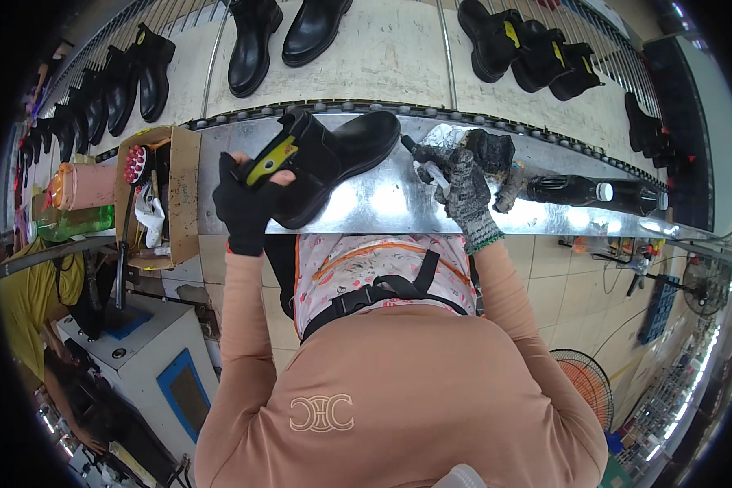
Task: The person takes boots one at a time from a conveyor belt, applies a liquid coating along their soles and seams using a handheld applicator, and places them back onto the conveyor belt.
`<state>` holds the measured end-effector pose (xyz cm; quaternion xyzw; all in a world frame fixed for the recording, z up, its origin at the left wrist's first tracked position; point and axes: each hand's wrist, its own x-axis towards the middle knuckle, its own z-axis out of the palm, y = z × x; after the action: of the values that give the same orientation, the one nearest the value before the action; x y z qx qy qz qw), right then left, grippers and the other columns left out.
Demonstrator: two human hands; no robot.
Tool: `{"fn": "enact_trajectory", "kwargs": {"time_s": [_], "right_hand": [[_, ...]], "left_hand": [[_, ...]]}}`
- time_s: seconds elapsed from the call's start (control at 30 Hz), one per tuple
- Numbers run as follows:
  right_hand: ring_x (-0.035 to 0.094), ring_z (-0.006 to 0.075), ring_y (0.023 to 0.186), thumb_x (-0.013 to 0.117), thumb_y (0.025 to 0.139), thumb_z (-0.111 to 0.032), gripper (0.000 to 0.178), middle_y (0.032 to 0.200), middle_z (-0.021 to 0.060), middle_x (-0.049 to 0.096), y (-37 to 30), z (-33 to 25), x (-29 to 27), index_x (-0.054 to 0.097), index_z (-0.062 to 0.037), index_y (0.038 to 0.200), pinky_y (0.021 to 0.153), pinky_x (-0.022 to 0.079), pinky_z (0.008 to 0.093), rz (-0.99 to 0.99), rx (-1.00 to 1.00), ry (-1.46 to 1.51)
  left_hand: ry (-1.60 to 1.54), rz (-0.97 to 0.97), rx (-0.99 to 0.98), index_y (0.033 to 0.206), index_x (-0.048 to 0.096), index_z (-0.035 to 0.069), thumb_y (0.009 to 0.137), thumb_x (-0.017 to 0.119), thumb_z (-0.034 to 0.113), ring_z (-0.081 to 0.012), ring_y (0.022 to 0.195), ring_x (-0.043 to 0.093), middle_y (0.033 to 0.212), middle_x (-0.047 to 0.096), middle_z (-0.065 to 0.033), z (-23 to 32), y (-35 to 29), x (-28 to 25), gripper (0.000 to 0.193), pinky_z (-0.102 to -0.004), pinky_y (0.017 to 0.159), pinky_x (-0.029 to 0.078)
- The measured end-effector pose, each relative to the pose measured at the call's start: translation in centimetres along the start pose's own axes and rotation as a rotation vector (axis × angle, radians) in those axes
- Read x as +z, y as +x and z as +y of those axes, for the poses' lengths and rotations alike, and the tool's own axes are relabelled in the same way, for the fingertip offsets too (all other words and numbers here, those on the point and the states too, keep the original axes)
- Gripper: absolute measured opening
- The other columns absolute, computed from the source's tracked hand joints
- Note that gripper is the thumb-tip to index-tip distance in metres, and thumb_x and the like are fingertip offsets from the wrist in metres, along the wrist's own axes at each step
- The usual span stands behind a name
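Observation:
My left hand (248, 199), in a black glove with bare fingertips, grips a black ankle boot (342, 154) by its shaft. The boot lies tilted over the metal ledge, toe pointing up to the right, with a yellow tag (273, 160) at its opening. To its right, my right hand (466, 189), in a grey knit glove, is closed around a slim dark tool (409, 145) with something whitish by the fingers; its exact kind cannot be made out. The tool's dark tip is close to the toe, apparently apart from it. A blackened cloth or sponge (493, 149) sits beside that hand.
Two dark-filled bottles (565, 189) lie on the ledge at right. A cardboard box (185, 179) with a red-bristled brush (137, 163) stands at left. Beyond the chain edge, a conveyor (382, 77) carries several black boots (252, 49). A person in yellow (28, 301) is at far left.

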<state>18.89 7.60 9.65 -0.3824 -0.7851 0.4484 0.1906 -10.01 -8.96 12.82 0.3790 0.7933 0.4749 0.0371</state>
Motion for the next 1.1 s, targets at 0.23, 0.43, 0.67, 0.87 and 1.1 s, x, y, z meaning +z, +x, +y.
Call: {"fn": "enact_trajectory", "kwargs": {"time_s": [0.23, 0.43, 0.67, 0.87, 1.1], "right_hand": [[0.063, 0.0301, 0.086, 0.06, 0.075, -0.002, 0.04, 0.1, 0.0114, 0.066, 0.2, -2.2, 0.0, 0.061, -0.0109, 0.114, 0.08, 0.048, 0.0382, 0.045, -0.168, -0.149], [0.063, 0.0273, 0.08, 0.035, 0.097, -0.035, 0.042, 0.089, 0.0115, 0.068, 0.1, -3.3, 0.6, 0.065, -0.0103, 0.111, 0.077, 0.047, 0.0359, 0.03, -0.043, -0.002], [0.062, 0.0255, 0.077, 0.027, 0.098, -0.045, 0.054, 0.09, 0.0124, 0.068, -0.6, -4.4, 0.7, 0.066, -0.0096, 0.111, 0.074, 0.046, 0.0367, -0.019, 0.035, 0.019], [0.061, 0.0218, 0.072, 0.047, 0.093, -0.014, 0.027, 0.09, 0.009, 0.069, -1.5, -5.0, 1.9, 0.067, -0.0081, 0.11, 0.071, 0.048, 0.0295, 0.025, -0.107, 0.049], [0.065, 0.0251, 0.079, 0.052, 0.093, -0.022, 0.025, 0.097, 0.0091, 0.069, -2.9, -5.1, 2.4, 0.067, -0.0097, 0.109, 0.073, 0.049, 0.0328, -0.008, -0.142, -0.079]], "left_hand": [[-0.109, -0.222, -0.185, 0.093, 0.05, 0.006, 0.065, 0.084, 0.022, -0.0069, 0.06, 0.054, 0.069, 0.06, -0.0027, 4.8, -3.0, -0.7, 0.047, -0.0217, 0.054, 0.044], [-0.317, -0.396, -0.307, 0.105, 0.042, 0.006, 0.073, 0.076, 0.002, -0.0075, 0.066, 0.057, 0.075, 0.06, -0.0045, 4.9, -4.8, -0.3, 0.046, -0.019, 0.057, 0.045], [-0.418, -0.405, -0.322, 0.109, 0.038, 0.007, 0.074, 0.075, 0.001, -0.0087, 0.07, 0.058, 0.082, 0.06, -0.0064, 4.9, -6.8, 0.4, 0.051, -0.0194, 0.059, 0.046], [-0.63, -0.429, -0.487, 0.112, 0.038, 0.006, 0.076, 0.076, 0.006, -0.0074, 0.066, 0.054, 0.081, 0.058, -0.004, 2.3, -9.3, 0.9, 0.053, -0.0194, 0.057, 0.044], [-0.913, -0.45, -1.007, 0.134, 0.039, 0.006, 0.082, 0.059, 0.001, -0.0226, 0.105, 0.059, 0.116, 0.056, -0.0105, 3.4, -10.2, 0.0, 0.056, -0.0335, 0.092, 0.051]]}}
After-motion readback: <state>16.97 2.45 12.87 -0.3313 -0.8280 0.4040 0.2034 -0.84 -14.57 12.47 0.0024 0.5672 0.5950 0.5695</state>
